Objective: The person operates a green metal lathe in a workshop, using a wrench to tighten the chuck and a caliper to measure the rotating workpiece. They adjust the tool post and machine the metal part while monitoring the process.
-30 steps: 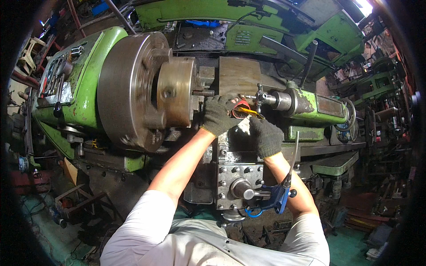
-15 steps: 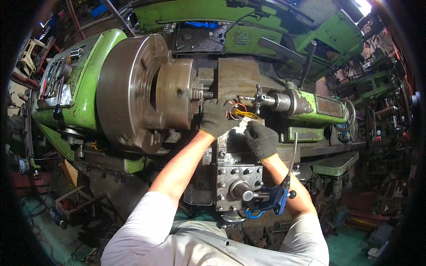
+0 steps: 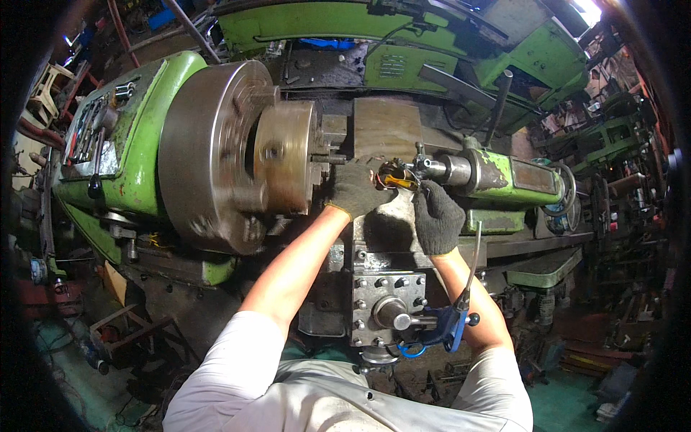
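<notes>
My left hand, in a dark knit glove, is closed around a small item with a yellow-orange part and a dark rounded edge; its kind cannot be made out. Close by on the right, my gloved right hand has its fingers bent, thumb and fingertips together at that item's edge. Whatever they pinch is too small to name. Both hands are over the lathe carriage, between the chuck and the tailstock. The brown metal workpiece in the chuck is smeared by rotation, just left of my left hand.
The square tool post with several bolts stands nearest my body. A blue spray gun with a thin upright tube lies beside my right forearm. Tools rest on the green headstock. Another green machine stands behind.
My right hand has moved up and to the right, its fingertips now at the item's right edge. The item has turned in my left hand, which stays nearly in place. The workpiece keeps rotating.
</notes>
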`<state>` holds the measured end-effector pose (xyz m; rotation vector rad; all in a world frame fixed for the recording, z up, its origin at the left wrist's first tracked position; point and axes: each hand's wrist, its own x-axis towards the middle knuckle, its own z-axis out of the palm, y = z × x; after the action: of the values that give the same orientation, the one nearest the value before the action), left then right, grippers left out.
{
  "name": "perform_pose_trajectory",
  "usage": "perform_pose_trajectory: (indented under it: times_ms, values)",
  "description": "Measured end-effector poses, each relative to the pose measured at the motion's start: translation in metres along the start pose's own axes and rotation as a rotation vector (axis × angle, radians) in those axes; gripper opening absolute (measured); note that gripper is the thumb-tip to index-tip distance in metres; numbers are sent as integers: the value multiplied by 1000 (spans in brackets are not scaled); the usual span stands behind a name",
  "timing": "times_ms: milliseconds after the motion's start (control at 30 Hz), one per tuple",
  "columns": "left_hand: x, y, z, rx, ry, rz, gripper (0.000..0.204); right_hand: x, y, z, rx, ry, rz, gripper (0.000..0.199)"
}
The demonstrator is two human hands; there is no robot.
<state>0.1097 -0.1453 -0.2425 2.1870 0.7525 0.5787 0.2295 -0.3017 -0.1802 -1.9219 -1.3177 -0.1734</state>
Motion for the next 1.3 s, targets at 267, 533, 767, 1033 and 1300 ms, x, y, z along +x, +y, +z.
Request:
perform_pose_trajectory:
  times_ms: [267,533,767,1033,1300]
  values:
    - [1,-6,7,138,45,29,80,7,7,13,-145,-24,24,20]
    - [3,-11,9,124,23,33,82,-6,11,10,-12,9,-1,26]
    - [1,-5,5,112,-33,-8,79,-13,5,6,-136,-45,-75,24]
    - [4,-6,7,112,28,37,76,5,10,15,-132,-12,-76,20]
    - [5,-14,18,159,54,58,69,33,9,6,-117,-35,6,18]
